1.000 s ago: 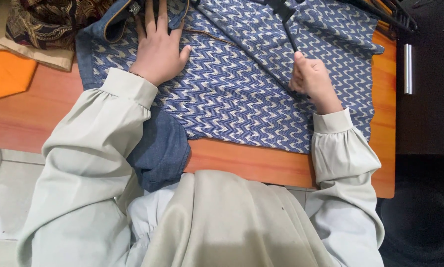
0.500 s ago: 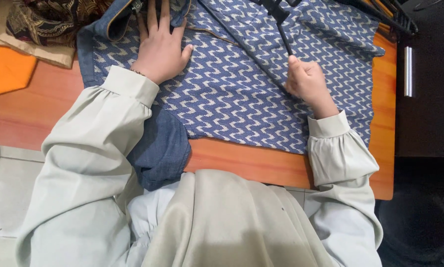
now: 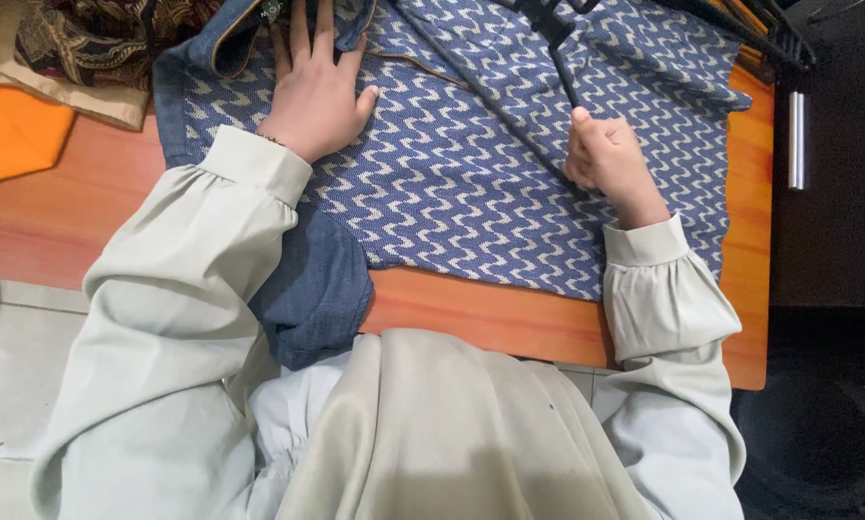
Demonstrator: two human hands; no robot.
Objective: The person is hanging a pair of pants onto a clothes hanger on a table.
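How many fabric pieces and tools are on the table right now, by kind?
Blue wave-patterned shirt: 1
Brown batik cloth: 1
Orange cloth: 1
Thin black tool, gripped by right hand: 1
Total: 4
Left hand lies flat on the shirt.

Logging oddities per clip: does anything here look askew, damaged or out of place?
Mostly orderly. The blue wave-patterned shirt lies flat on the orange wooden table, but its plain blue sleeve droops over the near edge. The left hand presses the cloth flat; the right hand is closed around a thin black rod. No damage or spills.
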